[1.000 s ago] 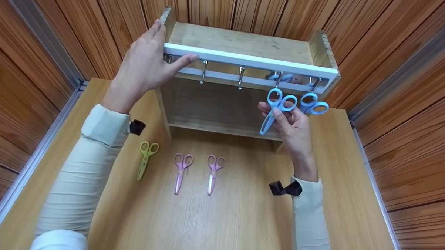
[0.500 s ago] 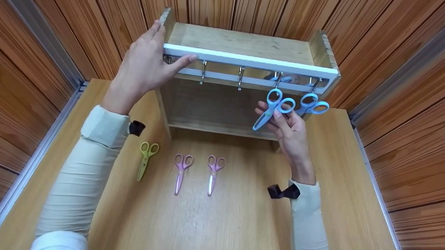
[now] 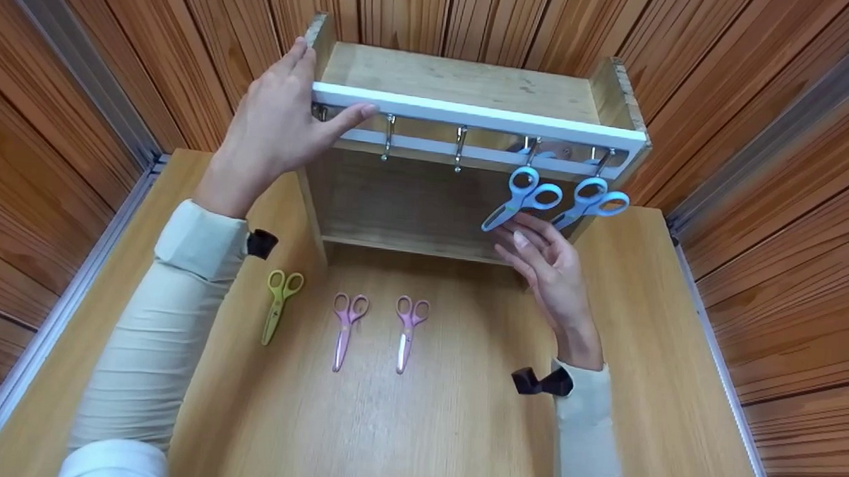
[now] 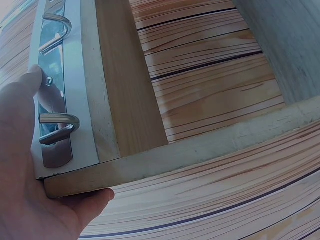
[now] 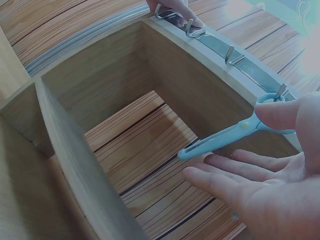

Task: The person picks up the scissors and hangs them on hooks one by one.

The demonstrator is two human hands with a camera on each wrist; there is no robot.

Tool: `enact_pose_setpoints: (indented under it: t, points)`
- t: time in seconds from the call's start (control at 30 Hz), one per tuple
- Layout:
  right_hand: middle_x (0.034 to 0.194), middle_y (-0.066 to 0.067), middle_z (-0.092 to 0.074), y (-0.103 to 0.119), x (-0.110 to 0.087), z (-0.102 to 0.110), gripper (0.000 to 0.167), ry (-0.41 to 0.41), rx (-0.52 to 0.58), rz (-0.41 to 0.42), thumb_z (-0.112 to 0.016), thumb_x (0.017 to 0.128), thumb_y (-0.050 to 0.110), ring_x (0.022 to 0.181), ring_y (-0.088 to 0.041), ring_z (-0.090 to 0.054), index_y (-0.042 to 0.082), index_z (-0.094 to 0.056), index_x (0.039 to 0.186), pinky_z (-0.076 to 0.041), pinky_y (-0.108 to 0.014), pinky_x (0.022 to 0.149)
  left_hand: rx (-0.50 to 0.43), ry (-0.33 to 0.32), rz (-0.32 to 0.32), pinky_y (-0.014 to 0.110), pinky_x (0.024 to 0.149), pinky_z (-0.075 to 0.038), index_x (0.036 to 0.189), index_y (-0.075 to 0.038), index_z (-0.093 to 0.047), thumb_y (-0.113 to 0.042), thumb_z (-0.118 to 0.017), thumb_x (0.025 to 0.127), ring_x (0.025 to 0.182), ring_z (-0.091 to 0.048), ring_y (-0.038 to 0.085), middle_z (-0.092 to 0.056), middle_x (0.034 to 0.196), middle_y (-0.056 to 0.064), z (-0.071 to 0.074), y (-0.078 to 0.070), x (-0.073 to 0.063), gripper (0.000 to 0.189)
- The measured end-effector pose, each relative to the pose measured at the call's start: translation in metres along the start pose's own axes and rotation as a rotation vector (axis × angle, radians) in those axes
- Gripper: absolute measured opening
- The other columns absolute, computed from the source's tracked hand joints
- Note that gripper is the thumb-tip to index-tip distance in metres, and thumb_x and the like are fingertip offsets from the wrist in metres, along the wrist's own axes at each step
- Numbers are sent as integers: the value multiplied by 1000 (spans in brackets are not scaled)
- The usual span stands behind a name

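In the head view, my left hand (image 3: pixel 273 124) rests on the left front corner of a small wooden shelf (image 3: pixel 444 77). Its fingers lie straight along the side, and the thumb is on the front of the white hook rail (image 3: pixel 471 114). A pair of blue scissors (image 3: pixel 519 199) hangs by a finger loop on a rail hook, blade slanting down left. Just below it is my right hand (image 3: pixel 554 268), its fingers extended and holding nothing; whether a fingertip touches the blade I cannot tell. Another pair of blue scissors (image 3: pixel 592 200) hangs on the rightmost hook.
Yellow-green scissors (image 3: pixel 275 307) lie on the wooden table (image 3: pixel 361 434) at left. To their right are pink scissors (image 3: pixel 343 331) and a second pair of pink scissors (image 3: pixel 405 333). Other hooks, such as this metal hook (image 3: pixel 460 148), hold nothing. A wood-panelled wall (image 3: pixel 474 18) stands behind.
My right hand has let go of the nearer blue scissors and moved slightly down, its fingers spreading. Those scissors now hang from the hook with the blade swung left. My left hand has stayed put.
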State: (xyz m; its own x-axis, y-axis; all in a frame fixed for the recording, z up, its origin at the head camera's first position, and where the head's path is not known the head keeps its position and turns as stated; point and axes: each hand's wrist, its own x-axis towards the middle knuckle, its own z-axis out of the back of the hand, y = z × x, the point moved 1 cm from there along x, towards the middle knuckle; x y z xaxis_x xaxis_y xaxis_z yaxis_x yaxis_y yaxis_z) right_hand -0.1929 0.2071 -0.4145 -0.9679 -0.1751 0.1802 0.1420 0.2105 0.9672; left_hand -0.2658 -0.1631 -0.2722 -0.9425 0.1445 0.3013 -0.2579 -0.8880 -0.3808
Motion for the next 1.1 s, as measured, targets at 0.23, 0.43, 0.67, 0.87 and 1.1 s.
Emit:
enact_pose_setpoints:
  t: [0.23, 0.43, 0.67, 0.87, 1.1]
  points:
    - [150, -23, -59, -8, -10, 3, 45, -24, -73, -57, -54, 107, 4, 131, -28, -68, -6, -43, 150, -59, -35, 106, 0, -2, 4, 55, 132, -25, 167, 0, -17, -83, -48, 93, 161, -24, 43, -14, 175, 22, 0, 0, 0, 116]
    - [151, -24, -58, -15, -17, 1, 45, -59, -197, -142, -56, 107, 5, 134, -29, -66, -6, -46, 150, -56, -35, 109, -2, -7, 1, 55, 131, -26, 167, -1, -16, -83, -49, 93, 160, -26, 43, -15, 175, 23, -1, -1, 1, 116]
    - [149, -21, -60, -23, -24, -5, 45, -74, -333, -196, -60, 106, 9, 135, -29, -64, -3, -50, 149, -56, -18, 103, -5, -9, 0, 55, 131, -26, 167, 0, -17, -83, -49, 93, 160, -25, 43, -15, 175, 22, 1, 0, 1, 116]
    - [150, -21, -60, -29, -27, -13, 52, -59, -462, -195, -65, 105, 16, 141, -34, -59, -4, -50, 150, -51, -30, 116, 0, -12, -10, 56, 131, -27, 166, 2, -19, -83, -48, 93, 160, -27, 44, -15, 175, 23, 1, 0, 2, 115]
    - [153, -22, -56, -38, -32, -19, 59, -47, -534, -202, -69, 103, 21, 145, -41, -53, -3, -48, 152, -38, -56, 126, -6, -16, -15, 57, 130, -28, 167, 1, -18, -83, -48, 93, 159, -28, 45, -16, 175, 23, -1, -1, 3, 115]
